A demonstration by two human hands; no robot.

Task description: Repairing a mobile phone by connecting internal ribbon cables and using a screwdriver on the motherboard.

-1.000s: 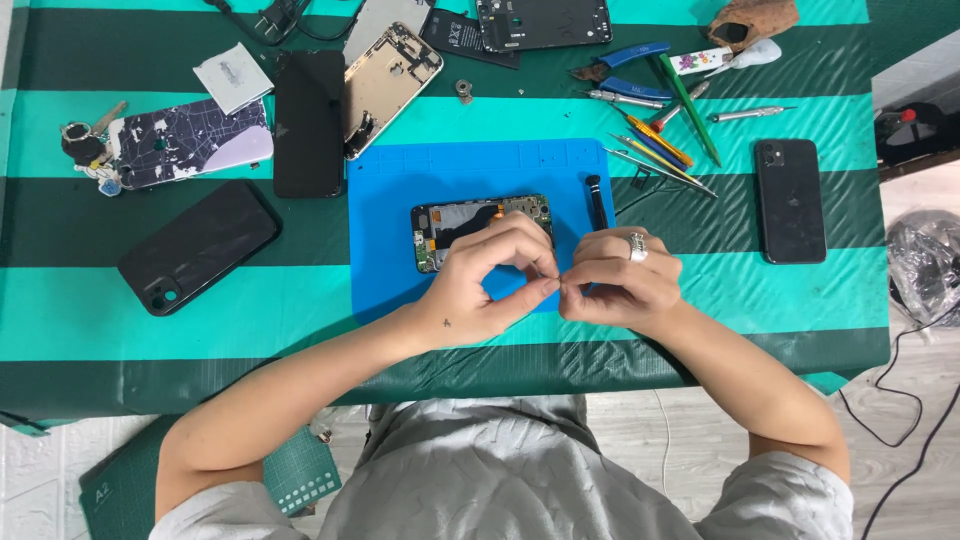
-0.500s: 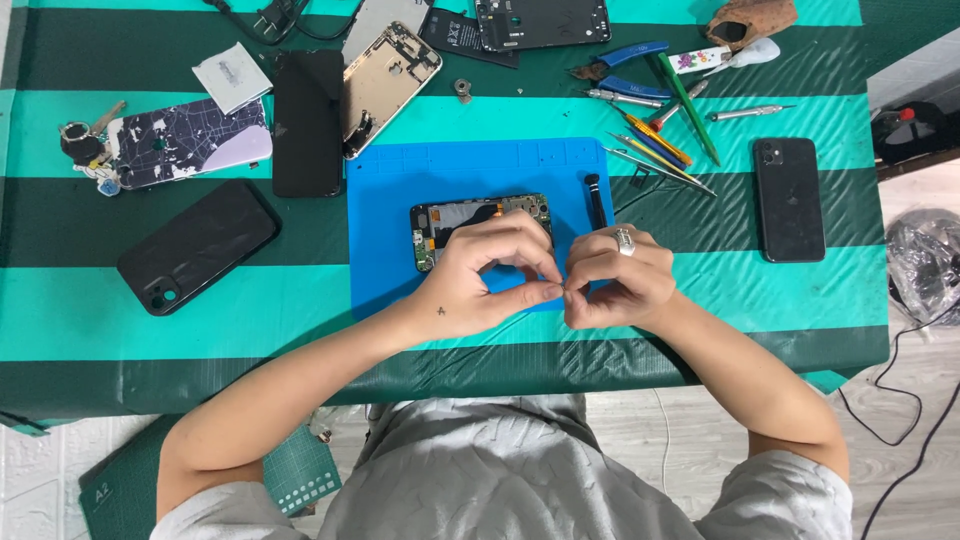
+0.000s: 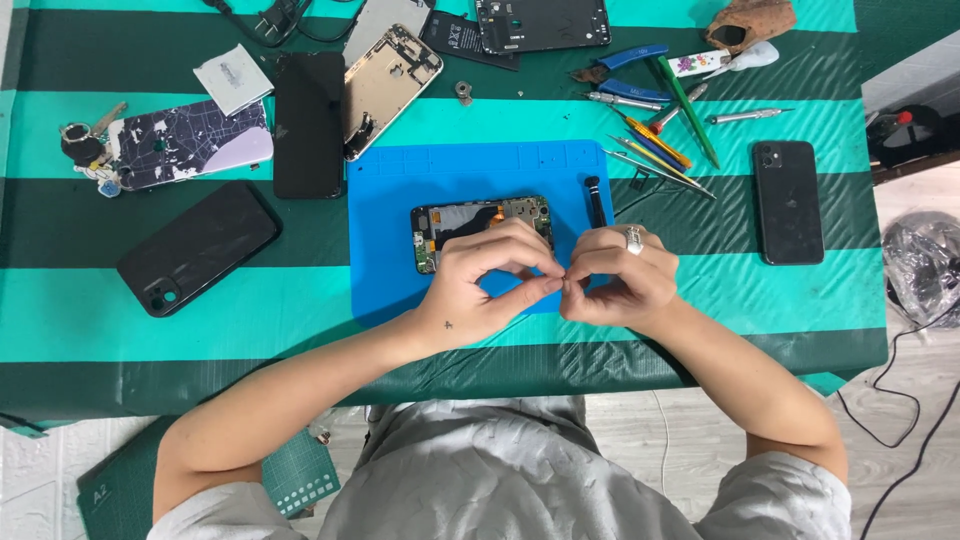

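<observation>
Opened smartphone (image 3: 480,220), back cover removed and internal boards exposed, lies flat on the blue repair mat (image 3: 400,200), just above the two hands. The left hand (image 3: 480,285) and the right hand (image 3: 615,280) meet fingertip to fingertip at the lower edge of the phone; thumbs and forefingers are pinched closed on something too small to resolve, probably a screw or a small connector part, and the remaining fingers are curled. The right hand wears a ring. A short black tool (image 3: 596,200) lies on the mat just right of the phone.

Risks, as judged from this arrangement: the pinched part is held in the air over the mat's near edge, so a slip of either fingertip could drop it onto the striped worktop (image 3: 300,130) or past the edge to the floor, where it would be hard to find. The left wrist hovers close over the exposed circuitry; pressing down could stress a flex cable or a connector. Right of the phone, the cluster of screwdrivers and tweezers (image 3: 655,150) lies near the right forearm's path and could be swept aside. To the left of the phone, a black phone (image 3: 198,248) and a patterned back cover (image 3: 190,143) lie well apart.
</observation>
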